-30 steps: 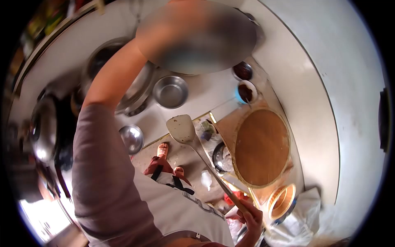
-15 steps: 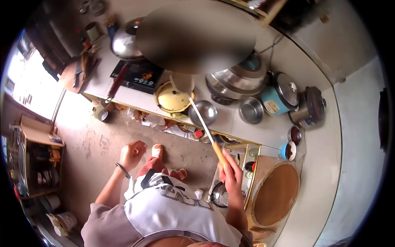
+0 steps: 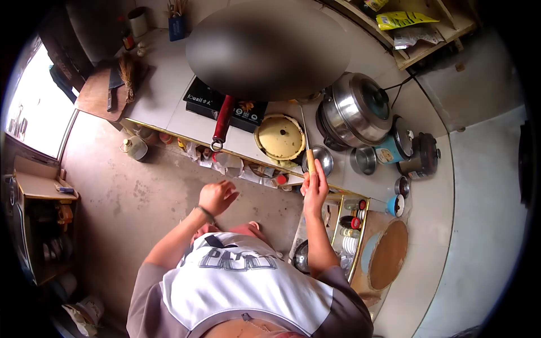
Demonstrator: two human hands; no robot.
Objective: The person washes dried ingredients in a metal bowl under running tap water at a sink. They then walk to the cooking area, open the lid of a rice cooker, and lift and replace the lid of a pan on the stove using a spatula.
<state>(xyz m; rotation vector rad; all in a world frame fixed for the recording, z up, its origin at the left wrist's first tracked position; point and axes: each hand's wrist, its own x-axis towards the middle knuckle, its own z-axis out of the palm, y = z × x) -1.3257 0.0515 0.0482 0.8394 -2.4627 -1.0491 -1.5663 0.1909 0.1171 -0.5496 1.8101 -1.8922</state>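
Note:
My right hand [image 3: 315,183] is closed around the wooden grip of a long-handled spatula [image 3: 310,160]. Its thin metal shaft runs up past a yellow enamel lid [image 3: 280,137], and its head is hidden by the grey blur. My left hand [image 3: 218,197] hangs over the floor in front of my body, fingers loosely bent and holding nothing. A red pan handle [image 3: 224,121] sticks out over the black induction cooker [image 3: 197,104]; the blur covers the pan. Just beyond my right hand sits a steel bowl [image 3: 322,160].
A large lidded steel pot [image 3: 360,110] stands right of the lid, with a small steel pot [image 3: 363,161] and rice cooker [image 3: 420,155] nearby. At the counter's left end a knife [image 3: 111,98] lies on a cutting board [image 3: 93,101]. Shelves with jars [image 3: 350,222] stand below right.
My right hand has moved forward to the counter edge, carrying the spatula, whose head has gone behind the blur. My left hand has shifted right. The view has turned, showing more of the shelf above.

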